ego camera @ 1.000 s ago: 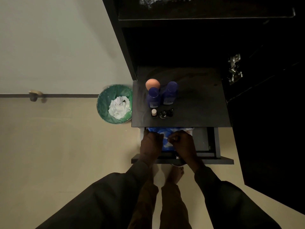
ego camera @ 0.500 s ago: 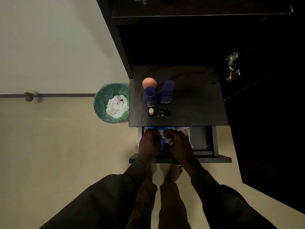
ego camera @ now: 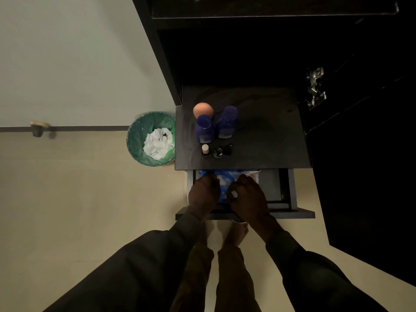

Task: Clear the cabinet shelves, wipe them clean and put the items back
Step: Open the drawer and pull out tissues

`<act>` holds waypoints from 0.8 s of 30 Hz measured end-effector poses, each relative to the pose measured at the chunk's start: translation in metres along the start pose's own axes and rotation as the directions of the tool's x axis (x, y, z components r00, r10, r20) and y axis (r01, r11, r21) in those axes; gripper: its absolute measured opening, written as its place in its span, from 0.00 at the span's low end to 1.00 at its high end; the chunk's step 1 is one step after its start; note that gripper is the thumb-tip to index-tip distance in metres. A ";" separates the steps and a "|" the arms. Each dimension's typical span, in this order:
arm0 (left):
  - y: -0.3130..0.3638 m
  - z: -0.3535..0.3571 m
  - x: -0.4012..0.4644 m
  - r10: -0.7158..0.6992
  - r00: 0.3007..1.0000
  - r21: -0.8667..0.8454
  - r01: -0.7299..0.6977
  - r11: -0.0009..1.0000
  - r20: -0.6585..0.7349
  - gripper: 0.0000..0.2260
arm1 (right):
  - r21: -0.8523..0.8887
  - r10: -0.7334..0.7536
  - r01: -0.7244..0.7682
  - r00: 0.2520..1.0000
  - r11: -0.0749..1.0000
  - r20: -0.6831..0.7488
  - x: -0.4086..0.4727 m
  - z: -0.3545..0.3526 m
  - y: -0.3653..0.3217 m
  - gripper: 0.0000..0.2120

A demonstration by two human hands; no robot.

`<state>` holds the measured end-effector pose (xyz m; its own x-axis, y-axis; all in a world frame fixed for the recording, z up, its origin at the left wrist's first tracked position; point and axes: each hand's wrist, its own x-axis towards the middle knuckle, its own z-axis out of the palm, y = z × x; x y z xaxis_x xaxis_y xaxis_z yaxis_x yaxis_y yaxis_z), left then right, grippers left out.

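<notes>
Since the earlier frame, both hands had been drawn a little apart over the blue-and-white plastic packet (ego camera: 225, 183) in the open drawer (ego camera: 276, 190), so that more of its crinkled middle was laid bare between them. The left hand (ego camera: 203, 194) was curled over the packet's left end and the right hand (ego camera: 246, 197) over its right, knuckles up; the fingers of both appeared to be closed on the plastic, though their tips were hidden beneath the hands and the grip could not be fully confirmed. The step in hand was judged to be lifting the packet out so that the drawer could be wiped. A soft packet like this would best be raised level, with both ends supported, and brought straight up and towards the body, since the dark shelf (ego camera: 270, 131) overhung the drawer's back (little headroom was left there). Care would be wanted not to knock the two blue bottles (ego camera: 216, 127), the orange ball-shaped object (ego camera: 202, 110) behind them, or the three small bottles (ego camera: 216, 150) standing near the shelf's front edge. A green-lined bin (ego camera: 137, 140) holding crumpled white paper stood on the floor just left of the cabinet.
</notes>
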<state>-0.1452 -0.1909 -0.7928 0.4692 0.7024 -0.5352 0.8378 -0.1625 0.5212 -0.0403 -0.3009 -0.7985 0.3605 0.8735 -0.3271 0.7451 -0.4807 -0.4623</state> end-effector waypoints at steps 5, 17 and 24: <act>0.000 0.001 0.000 0.046 0.999 0.090 -0.047 0.995 0.012 0.11 | 0.024 -0.018 0.018 1.000 1.000 0.008 0.005 -0.006 -0.004 0.10; -0.012 0.003 0.001 0.079 0.994 -0.068 -0.075 0.995 0.073 0.13 | 0.228 0.210 -0.216 0.976 0.949 0.050 0.010 -0.003 -0.017 0.13; -0.019 0.001 0.000 0.151 0.984 -0.091 -0.142 0.986 0.099 0.12 | 0.318 0.284 -0.309 0.951 0.896 0.125 0.020 -0.006 -0.024 0.20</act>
<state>-0.1606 -0.1887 -0.8038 0.6155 0.5975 -0.5139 0.7339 -0.1968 0.6501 -0.0480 -0.2716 -0.7892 0.4842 0.6844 -0.5451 0.3781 -0.7255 -0.5751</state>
